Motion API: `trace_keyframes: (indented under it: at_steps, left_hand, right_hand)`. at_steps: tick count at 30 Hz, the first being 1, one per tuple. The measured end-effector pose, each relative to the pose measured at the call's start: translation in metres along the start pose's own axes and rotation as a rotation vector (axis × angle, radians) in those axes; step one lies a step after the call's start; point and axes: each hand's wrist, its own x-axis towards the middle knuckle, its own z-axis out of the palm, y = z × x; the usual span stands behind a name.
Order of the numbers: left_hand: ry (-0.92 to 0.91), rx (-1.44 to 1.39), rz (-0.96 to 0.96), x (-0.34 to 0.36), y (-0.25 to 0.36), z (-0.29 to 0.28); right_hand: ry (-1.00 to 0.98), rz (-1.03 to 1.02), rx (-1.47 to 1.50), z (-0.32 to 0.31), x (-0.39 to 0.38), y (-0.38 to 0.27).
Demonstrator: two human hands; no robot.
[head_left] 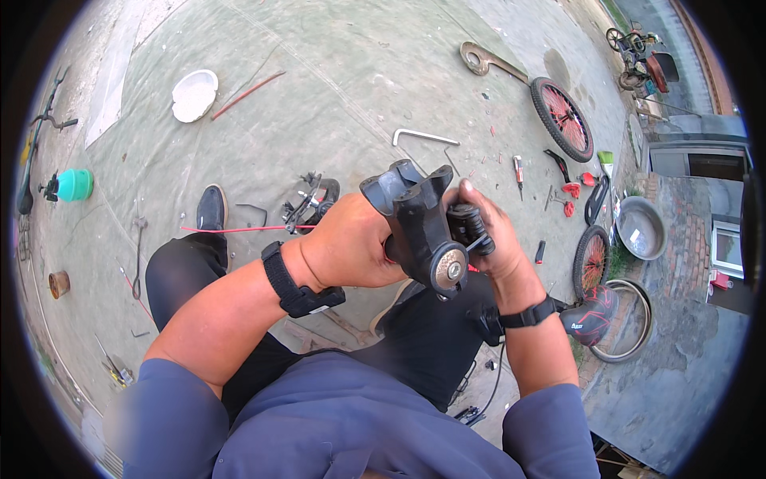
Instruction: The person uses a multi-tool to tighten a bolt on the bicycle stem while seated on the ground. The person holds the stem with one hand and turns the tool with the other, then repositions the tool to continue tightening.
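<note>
In front of my lap, a black bicycle stem [419, 215] is held up, with a forked clamp end at its top and a round metal-coloured cap with a bolt at its lower end. My left hand [351, 243] is closed round its left side; the fingertips are hidden behind it. My right hand [501, 239] is closed on a black ribbed tool [467, 223], close beside the stem, with a thin metal piece showing at its lower end. I cannot tell whether this tool touches the stem. Both wrists wear black straps.
On the green-grey ground lie a large hex key [427, 137], a big wrench [495, 64], a red-rimmed wheel [562, 120] and a white dish [195, 96]. A metal basin [641, 228] and a saddle [590, 315] are at right. A teal bottle [74, 184] stands at left.
</note>
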Motion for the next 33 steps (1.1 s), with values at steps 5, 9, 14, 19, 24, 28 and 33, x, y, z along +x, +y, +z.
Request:
trace_keyframes:
  at_steps: [5,9,14,19,24,28,33]
  left_hand:
    - [0.059,-0.035,0.007,-0.002,0.004,0.002]
    - [0.020,0.010,0.027,-0.004,0.000,0.001]
    - [0.037,0.001,0.028,-0.003,0.004,0.002]
    - [0.038,-0.031,0.031,-0.003,-0.001,0.003]
    - [-0.018,-0.015,0.042,0.001,0.008,-0.005]
    - [-0.034,-0.103,0.025,0.004,0.007,-0.003]
    - [-0.049,-0.166,-0.033,0.003,0.003,-0.003]
  right_hand:
    - [0.184,-0.029,0.109,-0.015,-0.054,0.035]
    - [0.083,-0.189,0.004,-0.027,-0.099,0.033]
    - [-0.035,-0.264,-0.192,-0.026,-0.123,0.000]
    - [0.055,-0.264,-0.329,-0.030,-0.123,-0.017]
    - [0.160,-0.565,-0.799,-0.033,-0.102,-0.030]
    - [0.303,-0.884,-0.996,-0.027,-0.081,-0.020]
    - [0.349,-1.167,-0.672,-0.002,-0.051,-0.009]
